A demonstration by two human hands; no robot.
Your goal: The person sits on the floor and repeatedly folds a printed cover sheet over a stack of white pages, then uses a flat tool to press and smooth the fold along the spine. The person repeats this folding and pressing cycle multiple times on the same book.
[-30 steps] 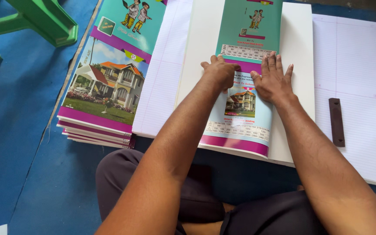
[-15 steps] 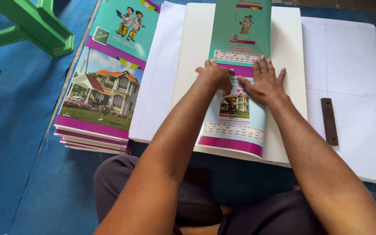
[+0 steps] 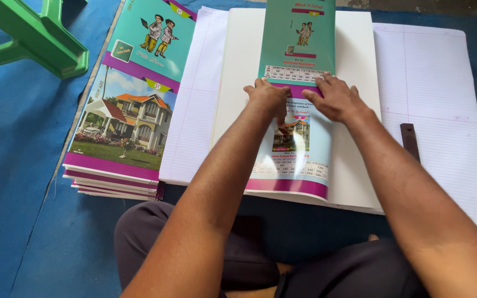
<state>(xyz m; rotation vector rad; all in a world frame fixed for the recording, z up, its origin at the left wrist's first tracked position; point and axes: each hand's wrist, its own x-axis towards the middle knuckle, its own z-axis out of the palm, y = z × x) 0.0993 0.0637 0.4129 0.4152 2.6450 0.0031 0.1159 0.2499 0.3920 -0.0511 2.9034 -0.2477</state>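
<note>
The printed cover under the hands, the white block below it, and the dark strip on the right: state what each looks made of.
Printed cover: glossy coated paper or thin card, by the glare streaks on it; both the left hand and right hand press on it.
White block: matte stacked paper, probably.
Dark strip: flat and rigid, dull brown; metal or wood, unclear.
</note>
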